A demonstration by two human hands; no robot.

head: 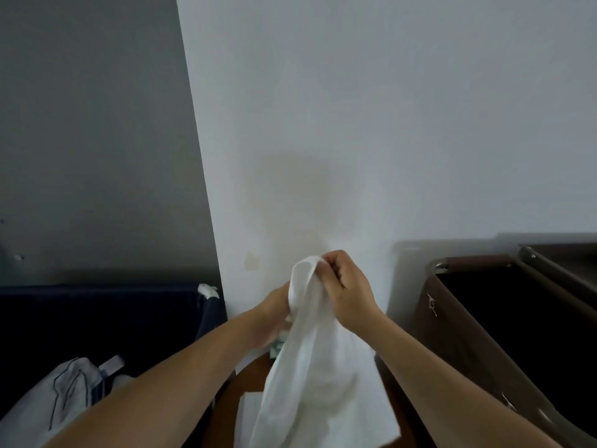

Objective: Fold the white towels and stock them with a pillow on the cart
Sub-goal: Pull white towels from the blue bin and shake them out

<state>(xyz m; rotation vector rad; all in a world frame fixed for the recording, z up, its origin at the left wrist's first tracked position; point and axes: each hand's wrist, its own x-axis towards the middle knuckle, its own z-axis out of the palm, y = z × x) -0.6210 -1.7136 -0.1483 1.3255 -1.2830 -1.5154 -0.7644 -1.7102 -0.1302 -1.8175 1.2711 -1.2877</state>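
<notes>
White towel [310, 367] — lower end cut off | left hand [273, 313] half hidden

Reddish-brown wooden surface [250, 371], low in view beneath the arms: one flat white folded cloth [250, 412] lying directly on it, partly hidden.

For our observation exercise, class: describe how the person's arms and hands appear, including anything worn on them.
Both forearms are bare right down to the frame's edge, with no sleeves in view. The left hand and right hand have no gloves, and no rings, watch or bracelets show on the visible fingers or wrists.
</notes>
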